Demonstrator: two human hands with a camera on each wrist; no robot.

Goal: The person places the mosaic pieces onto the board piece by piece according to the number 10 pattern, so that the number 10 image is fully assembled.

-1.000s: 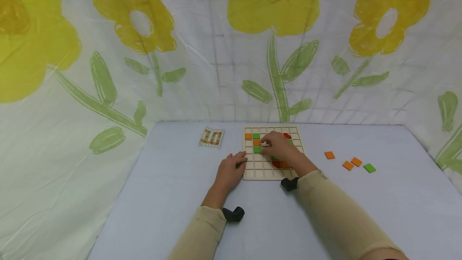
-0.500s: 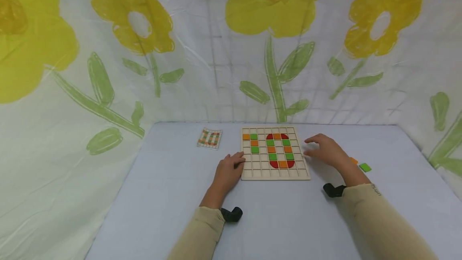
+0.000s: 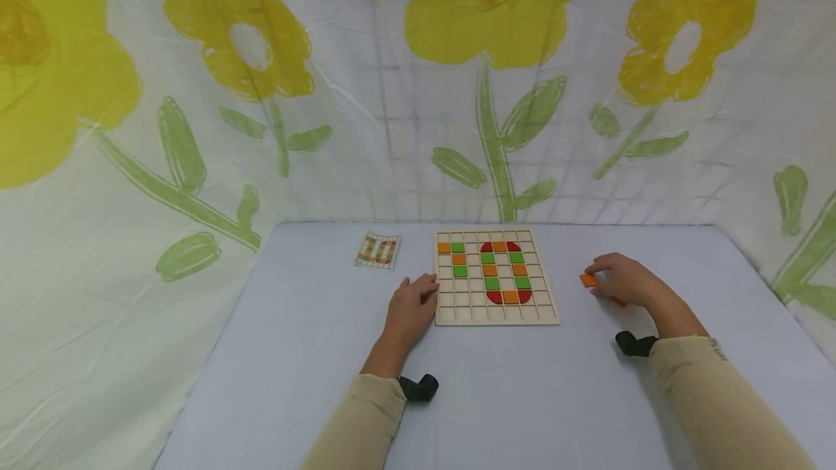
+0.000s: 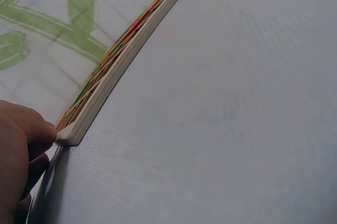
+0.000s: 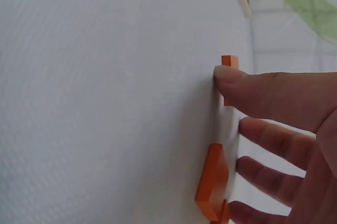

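A pale wooden grid board (image 3: pixel 461 313) lies on the table, with orange, green and red tiles in its cells. My left hand (image 3: pixel 410 310) rests at the board's left edge, fingertips touching it. In the left wrist view, the left hand (image 4: pixel 18 153) meets the board's corner (image 4: pixel 71 135). Right of the board, my right hand (image 3: pixel 627 283) pinches an orange square tile (image 3: pixel 588 280) at the table surface. The right wrist view has the thumb (image 5: pixel 231 76) against that tile (image 5: pixel 229 61); the index finger's contact is hidden behind it.
Another orange tile (image 3: pixel 618 302) shows partly under the right hand; the right wrist view shows this loose tile (image 5: pixel 211 182) close to the fingers. A small pattern card (image 3: pixel 378 251) lies left of the board. A flower-printed cloth (image 3: pixel 366 187) hangs behind the table.
The right hand has left the board's upper left area and moved right to the loose tiles, where it pinches an orange one. The left hand stays at the board's edge.
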